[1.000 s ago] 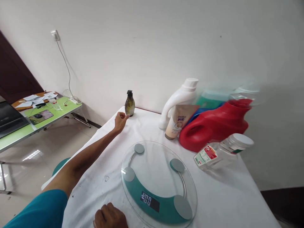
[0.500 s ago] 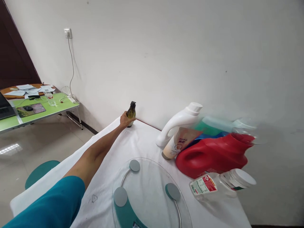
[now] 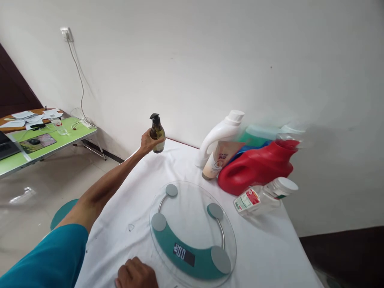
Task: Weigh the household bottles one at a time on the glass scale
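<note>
My left hand (image 3: 149,141), at the end of an outstretched arm, is wrapped round a dark green pump bottle (image 3: 157,132) with a black pump top. The bottle is upright at the table's far left corner; I cannot tell whether its base touches the cloth. Low in the view, my right hand (image 3: 137,273) rests closed on the white cloth, fingers curled under, with nothing visible in it. Just right of it lies a round glass scale (image 3: 192,230) with a teal band, grey pads and a lit display reading zeros.
Along the right stand a white jug (image 3: 216,134), a beige tube (image 3: 220,158), a red jug (image 3: 258,166), a blurred green bottle (image 3: 259,135) and a clear jar (image 3: 264,200) with a white lid. A wall rises behind. At left is a green table (image 3: 72,134).
My view has tilted down and shifted, bringing the scale's display into sight. My right hand has come into view at the bottom. The left hand still grips the pump bottle.
</note>
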Tool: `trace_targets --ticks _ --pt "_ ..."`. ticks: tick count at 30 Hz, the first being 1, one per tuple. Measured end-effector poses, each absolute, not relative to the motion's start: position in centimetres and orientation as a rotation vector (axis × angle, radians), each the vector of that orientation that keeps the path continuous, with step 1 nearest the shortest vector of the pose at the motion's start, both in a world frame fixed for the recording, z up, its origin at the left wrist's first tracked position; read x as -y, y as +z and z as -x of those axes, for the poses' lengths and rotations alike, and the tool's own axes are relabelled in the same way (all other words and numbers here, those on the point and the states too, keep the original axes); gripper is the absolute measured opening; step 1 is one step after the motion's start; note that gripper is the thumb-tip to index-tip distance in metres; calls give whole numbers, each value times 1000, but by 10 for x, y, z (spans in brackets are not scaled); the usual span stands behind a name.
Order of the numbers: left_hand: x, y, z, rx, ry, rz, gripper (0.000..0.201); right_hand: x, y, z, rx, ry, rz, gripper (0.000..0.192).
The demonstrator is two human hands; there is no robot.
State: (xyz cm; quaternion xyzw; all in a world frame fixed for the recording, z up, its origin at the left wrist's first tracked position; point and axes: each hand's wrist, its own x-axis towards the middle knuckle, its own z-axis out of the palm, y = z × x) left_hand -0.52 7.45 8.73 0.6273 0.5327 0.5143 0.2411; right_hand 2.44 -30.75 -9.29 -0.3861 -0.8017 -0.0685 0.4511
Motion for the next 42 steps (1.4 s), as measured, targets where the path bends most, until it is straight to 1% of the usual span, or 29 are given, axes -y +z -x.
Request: trace_targets --ticks 3,6,10,14,24,30,34,38,41,42 --pt "-21 112 11 -1225 1355 -1796 42 311 -67 -35 2147 5 971 20" --pt "36 125 5 -1065 1235 -1811 42 316 -46 -45 2286 166 1018 18" --pt "95 116 -19 -923 1107 -1790 44 317 -39 -47 2316 178 1011 15" --pt "126 98 -44 -839 995 -1802 43 315 -41 -45 2357 153 1014 14" --pt "143 76 -67 -832 887 -1882 45 313 -43 -45 2413 151 1025 14" --pt "142 73 -72 -815 869 -1914 45 313 -43 -45 2383 155 1025 13" --pt "142 71 -73 -774 852 -1916 49 313 -43 -45 2371 191 1012 12" --pt "143 70 -68 -714 843 -1912 57 314 -42 -45 2370 181 1015 12" --pt "139 71 -58 -612 858 -1901 76 314 -41 -45 2378 170 1026 12" --pt "135 70 -53 -590 888 -1879 80 314 -40 -46 2384 173 1032 13"
